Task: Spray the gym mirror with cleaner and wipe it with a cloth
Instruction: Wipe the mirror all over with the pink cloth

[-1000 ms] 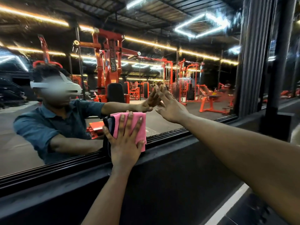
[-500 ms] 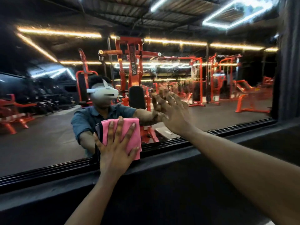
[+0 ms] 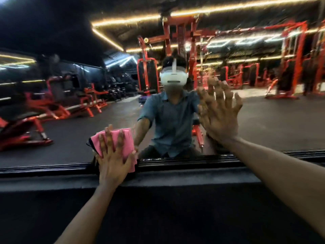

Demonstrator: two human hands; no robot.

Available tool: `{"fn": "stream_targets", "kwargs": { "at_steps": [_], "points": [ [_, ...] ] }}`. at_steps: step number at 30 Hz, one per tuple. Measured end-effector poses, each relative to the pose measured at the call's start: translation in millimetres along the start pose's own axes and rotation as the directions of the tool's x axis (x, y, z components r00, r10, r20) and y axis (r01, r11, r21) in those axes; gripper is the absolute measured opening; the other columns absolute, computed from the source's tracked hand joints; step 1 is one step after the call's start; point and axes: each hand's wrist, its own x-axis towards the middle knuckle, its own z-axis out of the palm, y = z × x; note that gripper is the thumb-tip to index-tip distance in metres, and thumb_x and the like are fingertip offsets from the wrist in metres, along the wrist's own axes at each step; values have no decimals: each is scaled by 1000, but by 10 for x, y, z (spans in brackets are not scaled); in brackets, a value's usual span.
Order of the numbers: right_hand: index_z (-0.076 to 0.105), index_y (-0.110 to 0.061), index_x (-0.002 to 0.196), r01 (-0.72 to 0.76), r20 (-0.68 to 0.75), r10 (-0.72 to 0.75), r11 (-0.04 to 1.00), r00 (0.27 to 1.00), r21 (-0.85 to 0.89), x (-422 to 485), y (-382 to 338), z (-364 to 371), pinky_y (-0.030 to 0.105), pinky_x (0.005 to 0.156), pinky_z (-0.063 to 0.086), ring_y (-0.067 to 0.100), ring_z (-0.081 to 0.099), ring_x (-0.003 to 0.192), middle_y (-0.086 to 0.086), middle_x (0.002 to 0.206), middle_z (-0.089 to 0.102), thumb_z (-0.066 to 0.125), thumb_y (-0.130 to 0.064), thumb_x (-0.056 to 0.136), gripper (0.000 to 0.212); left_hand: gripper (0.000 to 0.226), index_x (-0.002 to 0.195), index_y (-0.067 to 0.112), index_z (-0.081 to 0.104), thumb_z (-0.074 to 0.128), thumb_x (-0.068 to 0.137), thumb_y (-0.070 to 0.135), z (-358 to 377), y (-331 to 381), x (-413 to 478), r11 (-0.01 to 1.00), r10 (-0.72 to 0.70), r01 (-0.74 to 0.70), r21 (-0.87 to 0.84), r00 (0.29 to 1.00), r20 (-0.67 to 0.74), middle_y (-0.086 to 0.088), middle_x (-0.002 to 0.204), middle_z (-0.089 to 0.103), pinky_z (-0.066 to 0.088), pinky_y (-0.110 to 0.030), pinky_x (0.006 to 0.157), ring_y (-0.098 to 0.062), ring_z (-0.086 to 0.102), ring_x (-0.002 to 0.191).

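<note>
Cloth [image 3: 115,144] is sliding leftward along the mirror [image 3: 70,120] bottom edge under the left hand [image 3: 112,161] — fingers spread flat — while the right hand [image 3: 219,118], open-palmed, is bracing on glass; wiping is progressing.

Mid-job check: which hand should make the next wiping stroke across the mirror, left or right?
Left, most likely. The left hand already presses the pink cloth flat on the mirror near its bottom edge; the right hand is bare, spread against the glass.
</note>
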Motion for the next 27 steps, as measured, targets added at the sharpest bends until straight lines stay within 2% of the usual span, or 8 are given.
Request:
{"fn": "stream_targets", "kwargs": {
  "at_steps": [4, 6, 9, 12, 15, 18, 23, 27],
  "points": [
    [24, -35, 164, 40, 7, -40, 999, 999, 35, -4, 168, 72, 54, 123, 13, 25, 10, 161, 4, 174, 10, 37, -47, 110, 57, 70, 157, 53, -18, 18, 99, 65, 0, 17, -34, 998, -63, 63, 6, 998, 15, 10, 168, -33, 12, -84, 111, -18, -31, 155],
    [21, -36, 165, 35, -12, -35, 999, 999, 40, -22, 179, 123, 54, 123, 13, 25, 9, 161, 3, 174, 9, 35, -49, 110, 58, 69, 153, 55, -27, 12, 97, 67, 80, 100, -43, 987, -144, 144, 75, 990, 0, 7, 166, -37, 9, -86, 110, -18, -34, 154],
    [19, -36, 165, 45, -46, -40, 993, 998, 113, -59, 199, 173, 55, 123, 16, 23, 8, 161, 1, 174, 11, 36, -49, 109, 59, 70, 150, 56, -33, 11, 97, 67, 190, 201, -57, 977, -211, 211, 39, 977, -15, 5, 162, -44, 7, -83, 113, -21, -37, 152],
    [19, -37, 165, 46, -61, -38, 990, 997, 136, -47, 200, 220, 54, 123, 18, 23, 11, 161, 1, 174, 14, 38, -48, 109, 60, 69, 153, 57, -26, 17, 99, 63, 198, 224, -56, 976, -215, 215, 6, 976, -44, 7, 164, -41, 8, -79, 117, -23, -32, 155],
    [21, -36, 164, 40, -77, -29, 989, 997, 143, -50, 231, 203, 52, 123, 18, 23, 12, 160, 1, 173, 16, 40, -49, 108, 61, 69, 161, 51, -9, 25, 102, 60, 95, 228, -108, 991, -134, 132, -24, 988, -78, 4, 169, -32, 19, -74, 119, -26, -21, 159],
    [20, -37, 165, 26, -73, -15, 989, 997, 148, -51, 218, 177, 54, 123, 20, 22, 10, 161, -1, 174, 13, 40, -50, 108, 61, 73, 164, 45, -5, 31, 101, 62, -12, 195, -132, 994, -102, 95, -59, 989, -111, 4, 168, -34, 18, -68, 122, -21, -24, 158],
    [18, -37, 165, 18, -41, -12, 989, 999, 150, -50, 201, 133, 56, 123, 21, 23, 9, 161, 0, 174, 12, 37, -51, 109, 61, 97, 158, 52, -19, 28, 82, 88, -36, 207, -167, 929, -362, 360, -89, 932, -17, 8, 164, -42, 7, -82, 114, -27, -25, 157],
    [18, -36, 165, 16, -55, -9, 991, 998, 131, -55, 195, 150, 53, 124, 17, 24, 11, 161, 1, 174, 13, 37, -50, 109, 61, 100, 157, 49, -25, 27, 81, 89, 76, 178, -160, 929, -359, 358, -95, 933, 13, 6, 161, -45, 11, -75, 120, -31, -24, 157]
  ]
}}
